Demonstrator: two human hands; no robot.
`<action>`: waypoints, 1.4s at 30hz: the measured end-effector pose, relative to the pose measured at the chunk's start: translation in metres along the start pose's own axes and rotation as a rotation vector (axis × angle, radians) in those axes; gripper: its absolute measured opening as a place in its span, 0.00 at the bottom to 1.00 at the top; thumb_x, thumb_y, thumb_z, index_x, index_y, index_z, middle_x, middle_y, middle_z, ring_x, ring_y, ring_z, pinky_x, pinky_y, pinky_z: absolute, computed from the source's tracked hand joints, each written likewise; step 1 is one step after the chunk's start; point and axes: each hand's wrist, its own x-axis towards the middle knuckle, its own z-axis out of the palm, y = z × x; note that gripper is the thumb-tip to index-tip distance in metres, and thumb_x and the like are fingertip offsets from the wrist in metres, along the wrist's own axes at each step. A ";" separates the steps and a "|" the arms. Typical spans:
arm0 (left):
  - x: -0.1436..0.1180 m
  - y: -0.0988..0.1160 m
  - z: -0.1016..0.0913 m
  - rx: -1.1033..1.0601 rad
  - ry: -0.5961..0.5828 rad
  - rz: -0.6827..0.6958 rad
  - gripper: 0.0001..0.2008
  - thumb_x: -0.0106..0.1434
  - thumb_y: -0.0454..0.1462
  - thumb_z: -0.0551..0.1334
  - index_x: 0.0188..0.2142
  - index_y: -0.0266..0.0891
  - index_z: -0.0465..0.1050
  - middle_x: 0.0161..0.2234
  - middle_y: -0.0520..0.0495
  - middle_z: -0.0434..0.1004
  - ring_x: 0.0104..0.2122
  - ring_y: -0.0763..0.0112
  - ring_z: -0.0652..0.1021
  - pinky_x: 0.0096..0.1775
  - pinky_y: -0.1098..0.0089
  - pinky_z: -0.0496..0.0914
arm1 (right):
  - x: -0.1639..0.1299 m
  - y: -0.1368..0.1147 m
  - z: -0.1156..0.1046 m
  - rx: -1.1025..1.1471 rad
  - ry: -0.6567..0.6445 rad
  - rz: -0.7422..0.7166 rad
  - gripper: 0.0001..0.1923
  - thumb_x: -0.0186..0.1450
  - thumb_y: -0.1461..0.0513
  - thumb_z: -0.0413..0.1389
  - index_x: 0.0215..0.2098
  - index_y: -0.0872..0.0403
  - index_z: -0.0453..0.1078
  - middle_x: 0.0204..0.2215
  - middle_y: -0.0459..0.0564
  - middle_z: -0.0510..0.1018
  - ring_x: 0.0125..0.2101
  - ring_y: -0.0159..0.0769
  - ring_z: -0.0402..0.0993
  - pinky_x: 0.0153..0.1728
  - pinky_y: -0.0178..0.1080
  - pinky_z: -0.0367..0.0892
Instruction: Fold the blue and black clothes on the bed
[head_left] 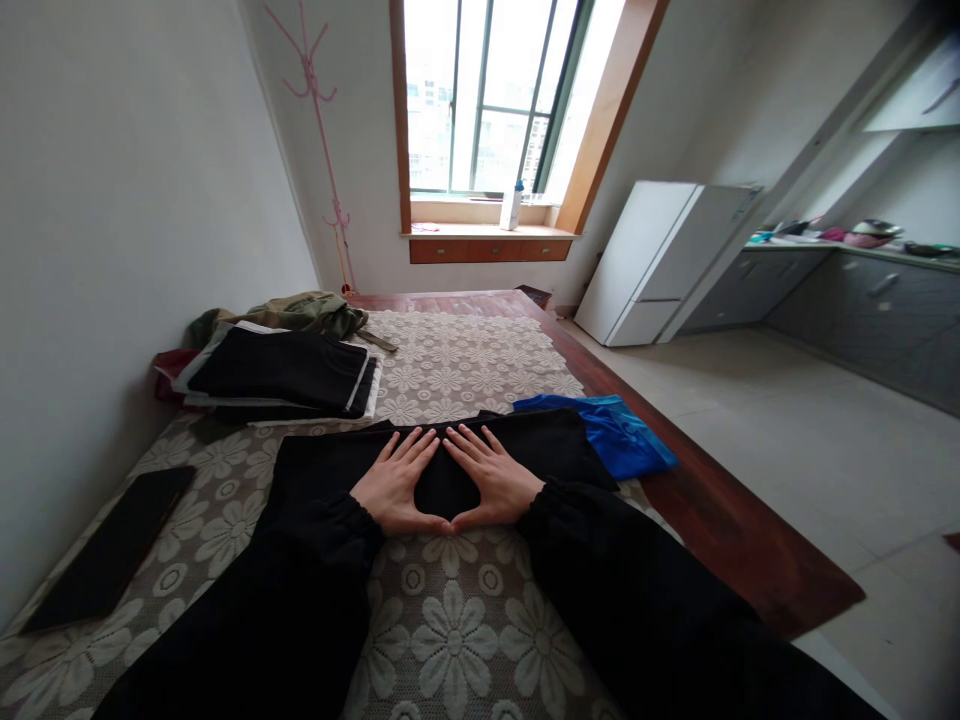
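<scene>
A black folded garment (330,462) lies flat on the lace-covered table (465,350) right in front of me. My left hand (395,482) and my right hand (491,478) both press flat on it, fingers spread, thumbs and forefingers touching so they frame a gap of black cloth. Neither hand grips anything. Both arms wear black sleeves. A shiny blue cloth (611,430) sticks out from under the garment's right end.
A stack of folded black-and-white clothes (285,375) with an olive garment (300,312) sits at the back left. A dark flat slab (112,548) lies near the left wall. The table's wooden edge (720,520) runs along the right; beyond are tiled floor, a white fridge (660,260) and a counter.
</scene>
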 end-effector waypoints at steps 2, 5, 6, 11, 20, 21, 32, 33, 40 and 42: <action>0.000 0.000 0.000 0.000 -0.002 -0.001 0.66 0.47 0.75 0.56 0.74 0.40 0.42 0.75 0.38 0.45 0.74 0.48 0.45 0.71 0.45 0.39 | 0.000 0.000 0.000 0.000 0.002 -0.001 0.63 0.59 0.31 0.56 0.76 0.58 0.38 0.75 0.59 0.41 0.74 0.55 0.31 0.71 0.61 0.26; 0.000 0.001 -0.001 -0.001 -0.013 -0.012 0.66 0.47 0.75 0.57 0.74 0.40 0.43 0.75 0.38 0.45 0.74 0.49 0.45 0.71 0.46 0.38 | 0.000 0.000 0.000 -0.001 -0.002 -0.001 0.63 0.59 0.32 0.56 0.76 0.58 0.39 0.75 0.59 0.41 0.74 0.55 0.31 0.71 0.60 0.25; 0.000 0.001 -0.001 -0.001 -0.009 -0.010 0.66 0.47 0.75 0.57 0.74 0.40 0.43 0.75 0.38 0.45 0.74 0.49 0.45 0.71 0.46 0.38 | 0.000 0.000 0.000 -0.002 -0.005 0.000 0.63 0.59 0.32 0.56 0.76 0.58 0.39 0.75 0.59 0.40 0.74 0.54 0.31 0.71 0.60 0.25; -0.001 -0.001 0.002 0.004 0.007 0.002 0.66 0.47 0.74 0.57 0.74 0.41 0.42 0.75 0.38 0.45 0.74 0.48 0.45 0.71 0.46 0.38 | 0.000 0.000 -0.001 0.002 -0.013 0.003 0.62 0.59 0.31 0.55 0.76 0.57 0.38 0.75 0.59 0.40 0.74 0.54 0.30 0.70 0.59 0.24; -0.001 -0.001 0.001 -0.003 -0.005 0.005 0.65 0.48 0.74 0.57 0.74 0.40 0.43 0.75 0.37 0.45 0.74 0.47 0.45 0.71 0.46 0.38 | 0.000 -0.001 -0.002 0.004 -0.025 -0.005 0.62 0.59 0.32 0.57 0.76 0.56 0.39 0.75 0.59 0.40 0.74 0.55 0.30 0.70 0.61 0.25; -0.001 -0.001 0.001 -0.006 -0.007 0.004 0.66 0.47 0.74 0.58 0.74 0.40 0.43 0.75 0.37 0.45 0.74 0.47 0.45 0.71 0.46 0.39 | 0.000 -0.001 -0.003 0.002 -0.027 -0.005 0.61 0.59 0.33 0.57 0.76 0.56 0.39 0.75 0.58 0.40 0.74 0.56 0.30 0.70 0.61 0.25; 0.000 -0.002 0.002 -0.008 0.012 0.018 0.65 0.47 0.74 0.58 0.74 0.43 0.42 0.75 0.38 0.45 0.74 0.46 0.45 0.70 0.45 0.39 | 0.000 0.000 -0.002 0.000 -0.030 -0.002 0.64 0.58 0.30 0.56 0.76 0.55 0.38 0.75 0.58 0.40 0.74 0.56 0.30 0.70 0.61 0.25; 0.000 -0.002 0.001 -0.010 0.008 0.012 0.65 0.47 0.74 0.58 0.74 0.43 0.42 0.75 0.38 0.45 0.74 0.46 0.45 0.71 0.46 0.39 | 0.000 0.000 -0.002 0.000 -0.027 -0.002 0.63 0.58 0.30 0.56 0.76 0.55 0.38 0.75 0.58 0.40 0.74 0.56 0.30 0.70 0.61 0.25; 0.000 -0.001 0.000 -0.002 0.006 0.005 0.66 0.47 0.74 0.58 0.74 0.41 0.43 0.75 0.38 0.45 0.74 0.47 0.45 0.71 0.45 0.39 | -0.001 -0.002 -0.003 0.001 -0.013 -0.003 0.61 0.60 0.34 0.58 0.76 0.55 0.39 0.75 0.58 0.41 0.74 0.57 0.31 0.70 0.62 0.26; 0.000 -0.001 0.000 -0.003 0.008 0.009 0.65 0.47 0.74 0.58 0.74 0.42 0.43 0.75 0.38 0.45 0.74 0.47 0.45 0.71 0.45 0.39 | -0.001 -0.002 -0.004 0.002 -0.012 -0.003 0.60 0.60 0.34 0.58 0.76 0.55 0.39 0.75 0.58 0.41 0.74 0.57 0.31 0.70 0.61 0.26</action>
